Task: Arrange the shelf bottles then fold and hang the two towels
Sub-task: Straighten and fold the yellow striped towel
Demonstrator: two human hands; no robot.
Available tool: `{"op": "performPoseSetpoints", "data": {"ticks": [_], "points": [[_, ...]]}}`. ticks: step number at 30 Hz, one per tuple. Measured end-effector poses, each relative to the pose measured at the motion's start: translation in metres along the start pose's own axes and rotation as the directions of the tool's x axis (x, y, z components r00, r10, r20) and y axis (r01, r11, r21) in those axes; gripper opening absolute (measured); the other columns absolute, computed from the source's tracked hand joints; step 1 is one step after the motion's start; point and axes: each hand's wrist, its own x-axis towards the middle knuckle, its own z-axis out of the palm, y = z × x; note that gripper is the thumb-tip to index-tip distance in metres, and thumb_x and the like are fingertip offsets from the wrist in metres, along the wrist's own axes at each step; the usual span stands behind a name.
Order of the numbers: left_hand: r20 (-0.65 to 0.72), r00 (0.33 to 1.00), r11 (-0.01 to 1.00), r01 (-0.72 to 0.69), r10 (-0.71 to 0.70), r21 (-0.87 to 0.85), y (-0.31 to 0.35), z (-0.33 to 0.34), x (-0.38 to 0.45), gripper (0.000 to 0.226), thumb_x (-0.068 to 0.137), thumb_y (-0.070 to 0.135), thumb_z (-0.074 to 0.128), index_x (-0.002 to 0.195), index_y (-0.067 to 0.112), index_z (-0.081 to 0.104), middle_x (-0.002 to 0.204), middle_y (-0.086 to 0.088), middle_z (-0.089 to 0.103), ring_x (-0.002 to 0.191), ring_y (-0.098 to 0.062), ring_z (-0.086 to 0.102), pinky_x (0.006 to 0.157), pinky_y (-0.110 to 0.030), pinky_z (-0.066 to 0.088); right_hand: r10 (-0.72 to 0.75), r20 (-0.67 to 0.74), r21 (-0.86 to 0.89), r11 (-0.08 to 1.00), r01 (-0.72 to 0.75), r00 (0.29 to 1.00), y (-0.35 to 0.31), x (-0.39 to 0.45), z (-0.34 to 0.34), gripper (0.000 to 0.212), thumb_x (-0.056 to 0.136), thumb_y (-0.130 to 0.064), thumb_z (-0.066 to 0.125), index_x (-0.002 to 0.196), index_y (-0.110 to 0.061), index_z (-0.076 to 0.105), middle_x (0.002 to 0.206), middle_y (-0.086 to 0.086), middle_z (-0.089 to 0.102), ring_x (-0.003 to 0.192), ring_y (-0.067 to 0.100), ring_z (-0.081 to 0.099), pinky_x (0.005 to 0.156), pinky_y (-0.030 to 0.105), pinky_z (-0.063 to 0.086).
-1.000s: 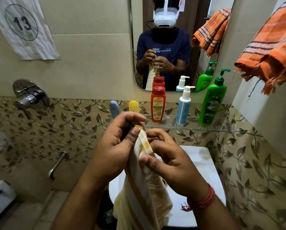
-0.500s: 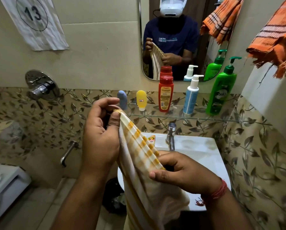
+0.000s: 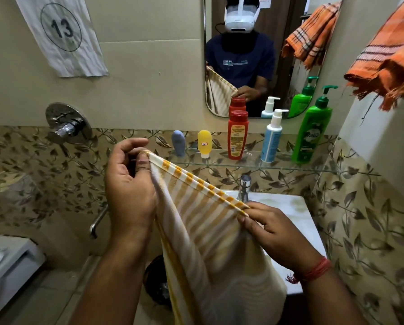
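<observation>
**Yellow towel stretched taut over the sink**

Left hand [image 3: 129,191] pinches one top corner of the yellow-striped towel [image 3: 203,231], thumb against fingers, held high. Right hand [image 3: 273,233] pinches the other corner, lower, over the white sink [image 3: 297,207]. The top edge runs tight between them, the rest hanging down and hiding most of the basin; the tap [image 3: 244,187] peeks just above the edge. Behind, on the glass shelf [image 3: 325,168], five bottles stand in a row: grey tube [image 3: 178,143], yellow tube [image 3: 204,143], red bottle [image 3: 237,134], blue pump bottle [image 3: 271,137], green pump bottle [image 3: 312,131]. Up right, the orange towel [image 3: 388,57] hangs bunched.
</observation>
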Motion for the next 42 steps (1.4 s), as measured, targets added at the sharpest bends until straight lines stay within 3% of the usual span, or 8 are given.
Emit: {"op": "performPoseSetpoints", "data": {"ticks": [3,5,11,15,22,25,34,42], "points": [[-0.016,1.0,1.0,-0.006,0.006,0.018,0.001,-0.004,0.004,0.028,0.103,0.008,0.051,0.105,0.034,0.062,0.104,0.01,0.066,0.098,-0.009,0.064,0.087,-0.03,0.057,-0.056,-0.084,-0.038,0.998,0.053,0.995,-0.004,0.001,0.0,0.034,0.099,-0.037,0.048,0.092,-0.014,0.072,0.101,-0.007,0.069,0.098,0.006,0.063,0.085,0.028,0.05],[-0.034,0.999,1.0,-0.008,0.008,0.018,0.003,-0.005,0.005,0.029,0.103,0.008,0.051,0.103,0.035,0.062,0.104,0.013,0.066,0.099,-0.009,0.064,0.09,-0.033,0.057,-0.044,-0.063,0.047,0.998,0.047,0.997,0.001,0.001,0.002,0.036,0.098,-0.038,0.052,0.085,-0.009,0.068,0.088,0.001,0.066,0.087,0.015,0.063,0.079,0.039,0.05],[-0.04,0.999,1.0,-0.017,0.018,0.018,0.004,-0.002,0.001,0.034,0.102,0.008,0.052,0.098,0.04,0.063,0.096,0.013,0.066,0.088,-0.005,0.063,0.079,-0.024,0.054,0.077,0.364,0.55,0.786,-0.281,0.928,0.0,-0.015,0.019,0.035,0.093,-0.024,0.067,0.096,0.01,0.063,0.091,0.014,0.056,0.089,0.023,0.053,0.078,0.039,0.04],[-0.034,0.999,0.999,-0.02,0.021,0.025,0.005,0.0,0.002,0.034,0.103,0.008,0.051,0.097,0.039,0.063,0.095,0.016,0.066,0.087,0.0,0.063,0.076,-0.016,0.052,0.005,0.371,0.673,0.688,-0.272,0.929,-0.015,-0.017,0.033,0.025,0.091,-0.015,0.068,0.086,0.008,0.063,0.093,0.026,0.056,0.094,0.029,0.053,0.084,0.041,0.04],[-0.046,0.999,1.0,-0.029,0.029,0.01,0.008,-0.002,0.007,0.033,0.103,0.009,0.051,0.099,0.039,0.064,0.099,0.008,0.068,0.089,-0.007,0.064,0.074,-0.018,0.051,0.005,0.389,0.747,0.584,-0.318,0.921,-0.019,-0.011,0.044,0.059,0.089,-0.024,0.071,0.095,0.029,0.047,0.107,0.041,0.043,0.106,0.035,0.046,0.092,0.05,0.034],[-0.034,0.999,0.999,-0.035,0.035,0.016,0.008,-0.002,0.004,0.032,0.103,0.01,0.052,0.1,0.039,0.064,0.102,0.003,0.069,0.092,-0.014,0.067,0.077,-0.026,0.057,-0.019,0.415,0.679,0.672,-0.296,0.91,-0.022,-0.012,0.037,0.048,0.089,-0.017,0.068,0.096,0.028,0.053,0.112,0.041,0.046,0.106,0.047,0.052,0.095,0.053,0.04],[-0.116,0.993,1.0,-0.028,0.027,0.001,0.008,-0.009,0.007,0.034,0.102,0.005,0.05,0.097,0.035,0.065,0.1,0.007,0.068,0.091,-0.009,0.066,0.074,-0.02,0.054,0.153,0.406,0.18,0.953,-0.243,0.901,-0.009,-0.008,0.019,0.025,0.088,-0.028,0.058,0.065,-0.019,0.061,0.075,-0.005,0.054,0.07,0.012,0.052,0.066,0.035,0.039],[-0.236,0.97,0.998,-0.052,0.057,0.027,0.002,-0.009,0.007,0.035,0.1,0.002,0.048,0.096,0.033,0.065,0.105,0.003,0.068,0.1,-0.017,0.066,0.091,-0.034,0.058,0.319,0.368,-0.087,0.947,-0.309,0.873,0.011,-0.013,0.027,0.029,0.079,-0.031,0.048,0.074,-0.009,0.065,0.084,0.007,0.061,0.071,0.02,0.058,0.062,0.034,0.043]]}}
